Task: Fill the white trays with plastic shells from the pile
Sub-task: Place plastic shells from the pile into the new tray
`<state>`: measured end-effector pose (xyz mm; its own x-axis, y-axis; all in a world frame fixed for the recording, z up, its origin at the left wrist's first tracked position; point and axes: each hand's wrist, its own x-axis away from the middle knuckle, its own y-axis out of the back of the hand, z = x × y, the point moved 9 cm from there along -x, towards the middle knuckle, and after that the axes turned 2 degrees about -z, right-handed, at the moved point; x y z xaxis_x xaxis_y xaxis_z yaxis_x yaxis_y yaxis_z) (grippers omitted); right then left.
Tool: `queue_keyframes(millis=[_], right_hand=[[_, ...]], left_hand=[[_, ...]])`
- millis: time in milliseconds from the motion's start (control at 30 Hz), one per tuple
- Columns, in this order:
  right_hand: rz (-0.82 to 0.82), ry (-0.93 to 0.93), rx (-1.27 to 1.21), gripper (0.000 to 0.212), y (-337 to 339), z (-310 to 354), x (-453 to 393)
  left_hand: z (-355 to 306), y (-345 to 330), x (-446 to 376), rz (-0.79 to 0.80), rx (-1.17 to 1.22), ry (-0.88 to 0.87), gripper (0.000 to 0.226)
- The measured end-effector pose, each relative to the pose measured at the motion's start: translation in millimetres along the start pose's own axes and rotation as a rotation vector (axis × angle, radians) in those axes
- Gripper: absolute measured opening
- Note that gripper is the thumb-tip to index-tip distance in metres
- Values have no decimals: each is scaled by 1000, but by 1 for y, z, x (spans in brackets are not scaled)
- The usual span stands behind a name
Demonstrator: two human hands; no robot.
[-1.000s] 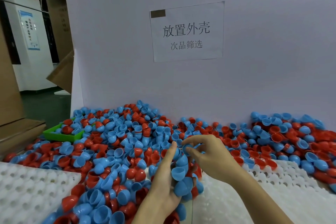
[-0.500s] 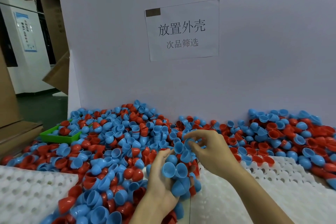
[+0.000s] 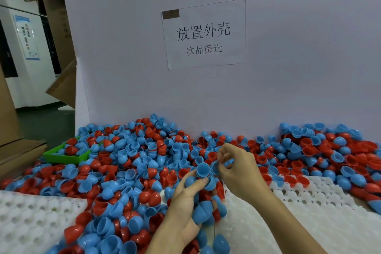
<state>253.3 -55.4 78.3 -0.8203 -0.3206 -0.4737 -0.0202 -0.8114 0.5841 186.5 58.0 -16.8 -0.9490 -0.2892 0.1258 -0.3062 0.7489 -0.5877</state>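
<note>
A big pile of blue and red plastic shells (image 3: 132, 163) covers the table against the white board. My left hand (image 3: 185, 202) holds a stack of blue shells (image 3: 203, 211), thumb pressed on the top ones. My right hand (image 3: 237, 169) pinches a blue shell (image 3: 215, 168) just right of the topmost blue shell (image 3: 203, 169) of that stack. One white tray (image 3: 31, 218) lies at the lower left, its pockets bare. Another white tray (image 3: 309, 212) lies under my right forearm at the lower right, with shells spilling over its far edge.
A green bin (image 3: 64, 156) with a few shells sits half buried at the pile's left edge. A white board (image 3: 288, 68) with a paper sign (image 3: 204, 35) stands right behind the pile. Cardboard boxes (image 3: 12, 150) flank the left side.
The camera has shifted a little. My right hand has drawn closer to the stack in my left hand, fingers now curled in a pinch on a blue shell beside its top.
</note>
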Motion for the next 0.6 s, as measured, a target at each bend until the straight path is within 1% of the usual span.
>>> queue_keyframes(millis=[100,233,300,467,533,600], right_hand=[[40,8,58,32,-8,-1,1],[122,16,99,25,-18,-3,1],[167,24,111,26,-22,-3,2],[280,-29,-17,24,-26,-1,6],[282,-34,-26,27,-26,-1,5],[272,-56,-50,23,-25,-4,5]], left_hand=[[-3,0,2,-17,-27,-28,31],[-8,2,4,-49,-28,-71,36],[-11,2,5,-49,-62,-103,31],[-16,1,7,-53,-134,-158,27],[-17,5,5,-79,-179,-187,28],[-18,7,4,-104,-217,-219,29]])
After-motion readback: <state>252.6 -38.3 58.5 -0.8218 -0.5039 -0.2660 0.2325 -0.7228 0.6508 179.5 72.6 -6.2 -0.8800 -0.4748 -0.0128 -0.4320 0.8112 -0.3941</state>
